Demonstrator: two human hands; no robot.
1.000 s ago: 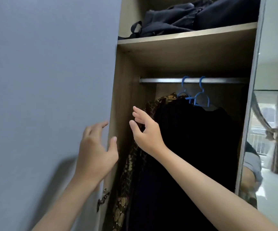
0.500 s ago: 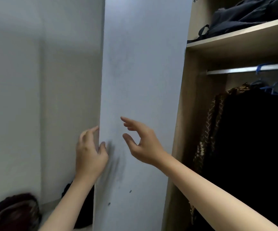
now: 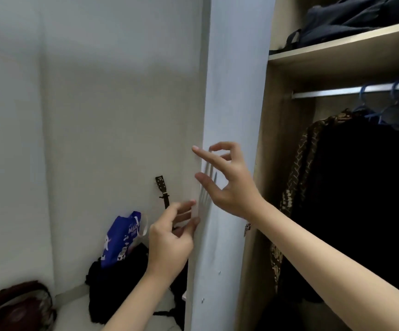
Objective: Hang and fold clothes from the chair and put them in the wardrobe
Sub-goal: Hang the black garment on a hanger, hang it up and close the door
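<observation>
The wardrobe stands open at the right, its pale blue door (image 3: 232, 91) swung out toward me. Inside, dark garments (image 3: 351, 199) and a brown patterned one (image 3: 296, 168) hang on blue hangers (image 3: 385, 111) from a metal rail (image 3: 332, 93). My left hand (image 3: 169, 240) hovers beside the door's outer edge, fingers spread and empty. My right hand (image 3: 227, 182) is held in front of the door's face, fingers curled apart, holding nothing. The chair is out of view.
A dark bag (image 3: 351, 17) lies on the wardrobe's top shelf (image 3: 342, 44). Left of the door, a guitar head (image 3: 162, 189) leans on the white wall, with a blue printed bag (image 3: 122, 237) on black items (image 3: 114, 287). A dark red bag (image 3: 19, 309) sits bottom left.
The view has swung left, away from the wardrobe's inside. My right hand has come out from the hanging clothes to the door's face. My left hand has left the door's edge.
</observation>
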